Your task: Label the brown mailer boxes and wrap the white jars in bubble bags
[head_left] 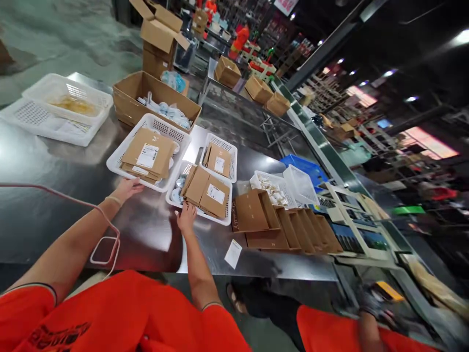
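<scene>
My left hand lies by the near rim of a white basket, its fingers stretched out and holding nothing that I can see. In that basket, flat brown cartons with a white label rest on white items. My right hand is at the near left edge of a second white basket, fingers apart, fingertips against the folded cartons in it. Round pale items show beside those cartons. Behind stands a smaller basket with more labelled flat cartons.
A large cardboard box of wrapped items stands behind the baskets. Stacked white trays are at left, with a pinkish cable nearer. Open brown cartons and a paper slip lie right. A co-worker's gloved hand holds a yellow-black device.
</scene>
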`<state>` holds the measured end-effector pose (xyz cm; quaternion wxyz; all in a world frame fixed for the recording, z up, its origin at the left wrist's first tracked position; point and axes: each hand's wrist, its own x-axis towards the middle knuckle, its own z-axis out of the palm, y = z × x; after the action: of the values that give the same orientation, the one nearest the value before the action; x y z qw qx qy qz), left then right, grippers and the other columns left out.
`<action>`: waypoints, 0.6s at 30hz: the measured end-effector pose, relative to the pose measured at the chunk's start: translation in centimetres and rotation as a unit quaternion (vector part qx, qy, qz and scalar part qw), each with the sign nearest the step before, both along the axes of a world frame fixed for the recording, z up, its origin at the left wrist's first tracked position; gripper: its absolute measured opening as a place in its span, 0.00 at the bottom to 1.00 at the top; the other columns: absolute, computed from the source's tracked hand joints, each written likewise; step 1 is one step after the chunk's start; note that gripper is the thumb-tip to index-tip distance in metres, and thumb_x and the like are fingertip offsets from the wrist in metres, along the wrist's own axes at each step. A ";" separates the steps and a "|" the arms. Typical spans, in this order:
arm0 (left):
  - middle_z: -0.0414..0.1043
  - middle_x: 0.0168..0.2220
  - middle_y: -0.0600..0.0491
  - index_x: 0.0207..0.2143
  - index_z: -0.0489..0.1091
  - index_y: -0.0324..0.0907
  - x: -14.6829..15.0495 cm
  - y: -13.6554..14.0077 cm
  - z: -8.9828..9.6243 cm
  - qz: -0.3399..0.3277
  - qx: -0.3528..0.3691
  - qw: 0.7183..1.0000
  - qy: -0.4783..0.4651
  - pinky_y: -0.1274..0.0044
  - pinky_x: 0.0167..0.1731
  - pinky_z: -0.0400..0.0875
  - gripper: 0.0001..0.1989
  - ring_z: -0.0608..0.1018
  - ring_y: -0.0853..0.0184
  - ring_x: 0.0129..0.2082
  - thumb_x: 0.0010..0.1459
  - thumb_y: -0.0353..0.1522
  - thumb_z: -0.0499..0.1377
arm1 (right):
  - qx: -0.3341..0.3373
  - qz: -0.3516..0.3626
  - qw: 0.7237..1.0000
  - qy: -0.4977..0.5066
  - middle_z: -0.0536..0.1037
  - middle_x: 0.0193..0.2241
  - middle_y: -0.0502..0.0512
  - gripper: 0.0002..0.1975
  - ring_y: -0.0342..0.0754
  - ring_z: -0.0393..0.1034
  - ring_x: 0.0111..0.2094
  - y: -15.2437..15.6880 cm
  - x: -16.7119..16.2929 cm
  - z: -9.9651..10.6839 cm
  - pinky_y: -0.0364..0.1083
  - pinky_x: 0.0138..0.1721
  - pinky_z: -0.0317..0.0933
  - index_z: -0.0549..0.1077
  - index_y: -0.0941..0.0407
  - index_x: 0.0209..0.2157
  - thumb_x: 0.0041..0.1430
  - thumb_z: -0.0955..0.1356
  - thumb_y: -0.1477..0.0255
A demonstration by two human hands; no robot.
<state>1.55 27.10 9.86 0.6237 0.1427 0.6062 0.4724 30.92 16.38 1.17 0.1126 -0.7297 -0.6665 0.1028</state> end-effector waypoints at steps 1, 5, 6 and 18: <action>0.74 0.39 0.57 0.53 0.63 0.41 0.0 0.0 0.0 -0.006 -0.010 1.000 -0.001 0.69 0.47 0.83 0.13 0.81 0.69 0.39 0.79 0.22 0.65 | 0.001 -0.009 1.000 -0.004 0.79 0.67 0.74 0.27 0.65 0.69 0.68 0.3 -0.1 0.0 0.65 0.76 0.59 0.78 0.61 0.68 0.71 0.76 0.70; 0.74 0.41 0.61 0.56 0.60 0.44 0.6 -0.7 0.1 -0.021 -0.017 0.999 -0.026 0.71 0.56 0.82 0.13 0.81 0.75 0.40 0.81 0.22 0.60 | -0.005 -0.015 1.000 -0.022 0.79 0.66 0.73 0.27 0.65 0.69 0.67 0.6 0.5 0.2 0.63 0.73 0.58 0.79 0.61 0.66 0.68 0.76 0.72; 0.75 0.42 0.61 0.56 0.60 0.45 0.6 -1.1 0.1 -0.027 -0.018 0.999 -0.039 0.70 0.57 0.82 0.13 0.81 0.75 0.40 0.81 0.22 0.61 | -0.010 -0.022 0.999 -0.031 0.78 0.66 0.73 0.27 0.66 0.69 0.67 0.7 0.7 0.3 0.63 0.73 0.58 0.79 0.60 0.67 0.68 0.76 0.71; 0.78 0.33 0.53 0.43 0.80 0.37 -15.5 -27.7 -1.0 0.057 -0.127 0.990 0.009 0.77 0.33 0.75 0.12 0.80 0.65 0.32 0.59 0.24 0.77 | 0.011 -0.036 0.991 -0.127 0.77 0.67 0.84 0.31 0.77 0.70 0.70 1.1 0.7 0.8 0.69 0.75 0.58 0.76 0.63 0.72 0.72 0.71 0.67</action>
<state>-13.98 -0.62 8.89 0.6028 0.0321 0.6741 0.4255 31.59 17.53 2.01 0.0391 -0.7589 -0.6500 -0.0021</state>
